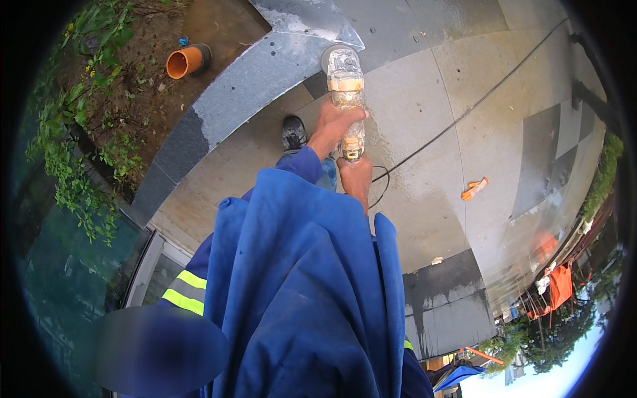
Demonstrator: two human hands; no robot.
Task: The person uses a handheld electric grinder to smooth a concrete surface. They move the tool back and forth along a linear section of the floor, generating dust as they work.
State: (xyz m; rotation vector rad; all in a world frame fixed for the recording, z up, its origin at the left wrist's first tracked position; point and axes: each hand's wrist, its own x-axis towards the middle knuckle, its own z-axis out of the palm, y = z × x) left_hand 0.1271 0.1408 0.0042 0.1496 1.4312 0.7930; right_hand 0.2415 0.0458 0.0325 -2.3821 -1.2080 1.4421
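Note:
An angle grinder (346, 85), its orange-and-grey body coated in pale dust, is held out in front of me with its head at the end of the grey stone coping (265, 69). Wrapped round the middle of its body is my left hand (332, 125). My right hand (356, 176) grips the rear end, where the black cord (438, 138) leaves and loops. The disc's edge lies at the coping; whether it touches the stone I cannot tell.
The cord runs across the wet paving to the upper right. An orange-and-white glove (474, 189) lies on the slabs. Left of the coping, an orange pipe (186, 62) stands in a soil bed with plants (86, 166). My dark shoe (293, 134) is close to the coping.

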